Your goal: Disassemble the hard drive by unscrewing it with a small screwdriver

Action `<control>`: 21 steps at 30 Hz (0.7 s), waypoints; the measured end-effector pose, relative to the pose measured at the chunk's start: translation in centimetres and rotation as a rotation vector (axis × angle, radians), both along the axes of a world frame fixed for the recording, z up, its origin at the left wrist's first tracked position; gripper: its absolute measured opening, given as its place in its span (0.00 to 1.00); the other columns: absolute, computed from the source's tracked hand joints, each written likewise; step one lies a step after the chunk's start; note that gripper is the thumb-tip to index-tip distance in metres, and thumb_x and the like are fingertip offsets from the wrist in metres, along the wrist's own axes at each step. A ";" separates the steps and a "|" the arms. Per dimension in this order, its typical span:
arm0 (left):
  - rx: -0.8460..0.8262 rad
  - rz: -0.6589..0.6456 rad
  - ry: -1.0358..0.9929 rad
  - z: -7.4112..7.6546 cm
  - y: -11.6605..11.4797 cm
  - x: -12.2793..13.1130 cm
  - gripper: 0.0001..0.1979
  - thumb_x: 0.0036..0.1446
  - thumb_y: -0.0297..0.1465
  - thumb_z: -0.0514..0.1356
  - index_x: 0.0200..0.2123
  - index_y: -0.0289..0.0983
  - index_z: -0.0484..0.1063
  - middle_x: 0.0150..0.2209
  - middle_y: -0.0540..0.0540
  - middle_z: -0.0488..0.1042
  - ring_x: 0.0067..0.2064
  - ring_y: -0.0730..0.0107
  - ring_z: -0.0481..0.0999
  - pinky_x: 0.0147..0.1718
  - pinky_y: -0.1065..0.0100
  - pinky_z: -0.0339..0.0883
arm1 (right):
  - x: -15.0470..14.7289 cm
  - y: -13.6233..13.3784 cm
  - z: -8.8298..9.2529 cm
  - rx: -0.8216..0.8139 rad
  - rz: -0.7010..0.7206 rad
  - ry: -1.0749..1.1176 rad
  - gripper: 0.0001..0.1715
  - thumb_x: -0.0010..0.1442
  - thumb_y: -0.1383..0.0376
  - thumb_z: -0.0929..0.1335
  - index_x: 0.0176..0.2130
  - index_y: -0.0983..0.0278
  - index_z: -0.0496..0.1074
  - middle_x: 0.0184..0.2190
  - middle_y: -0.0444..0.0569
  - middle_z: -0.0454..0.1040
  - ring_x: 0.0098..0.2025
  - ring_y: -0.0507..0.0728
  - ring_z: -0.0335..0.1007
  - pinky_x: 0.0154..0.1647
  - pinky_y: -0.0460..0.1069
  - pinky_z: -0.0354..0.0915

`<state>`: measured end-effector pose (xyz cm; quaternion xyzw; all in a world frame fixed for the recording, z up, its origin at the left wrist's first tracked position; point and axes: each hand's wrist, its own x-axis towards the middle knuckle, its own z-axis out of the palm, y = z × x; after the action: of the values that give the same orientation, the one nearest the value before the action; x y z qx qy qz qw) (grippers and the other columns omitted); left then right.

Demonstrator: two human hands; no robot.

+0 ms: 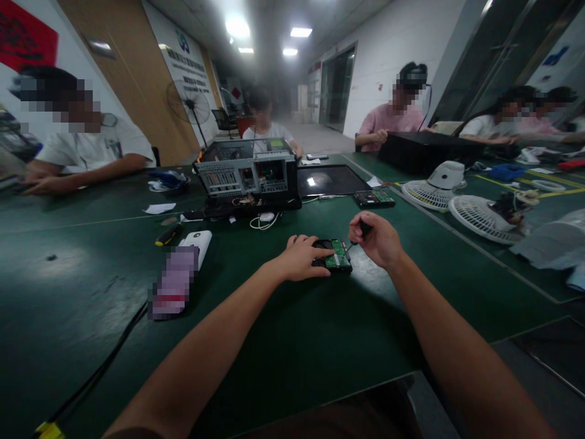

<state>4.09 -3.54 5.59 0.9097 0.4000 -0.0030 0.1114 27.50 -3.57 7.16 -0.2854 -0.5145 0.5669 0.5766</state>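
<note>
A hard drive [339, 261] with a green circuit board facing up lies on the green table in front of me. My left hand [304, 257] spans its left side, thumb by the near edge and a finger across the board, holding it down. My right hand [375, 239] is closed around the dark handle of a screwdriver [364, 228]. Its thin shaft slants down to the left, with the tip at the right part of the board. Whether the tip sits in a screw is too small to tell.
An opened computer case [247, 177] stands ahead, beside a dark flat panel [336, 181]. Another circuit-board unit [375, 198] lies to the right, near white fan parts [484, 216]. On the left are a yellow-black screwdriver [169, 234] and a phone [176, 280]. Several people sit around the table.
</note>
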 end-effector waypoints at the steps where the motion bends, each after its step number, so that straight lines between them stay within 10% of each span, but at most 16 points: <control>1: 0.000 0.002 0.001 0.0 0.0 0.0 0.34 0.61 0.60 0.55 0.69 0.62 0.59 0.70 0.44 0.57 0.66 0.39 0.57 0.63 0.40 0.49 | 0.0 0.0 0.0 -0.004 -0.002 0.001 0.10 0.61 0.59 0.69 0.32 0.62 0.76 0.22 0.44 0.63 0.24 0.53 0.59 0.28 0.51 0.56; 16: -0.011 -0.002 -0.008 0.0 0.0 -0.2 0.34 0.61 0.60 0.54 0.69 0.62 0.59 0.72 0.45 0.53 0.68 0.37 0.55 0.63 0.38 0.46 | 0.4 0.3 -0.4 0.138 -0.164 -0.116 0.10 0.61 0.60 0.72 0.30 0.61 0.82 0.38 0.51 0.79 0.43 0.57 0.71 0.44 0.52 0.66; 21: -0.010 -0.005 -0.014 0.0 0.0 -0.2 0.35 0.61 0.60 0.54 0.69 0.62 0.59 0.72 0.44 0.53 0.67 0.37 0.55 0.63 0.38 0.47 | 1.1 0.1 -0.2 0.120 -0.191 -0.215 0.12 0.61 0.61 0.71 0.29 0.61 0.82 0.43 0.51 0.80 0.40 0.55 0.70 0.30 0.49 0.62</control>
<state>3.90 -3.52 5.59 0.9102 0.3969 0.0013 0.1185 28.64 -3.42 6.98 -0.3571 -0.5769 0.4437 0.5855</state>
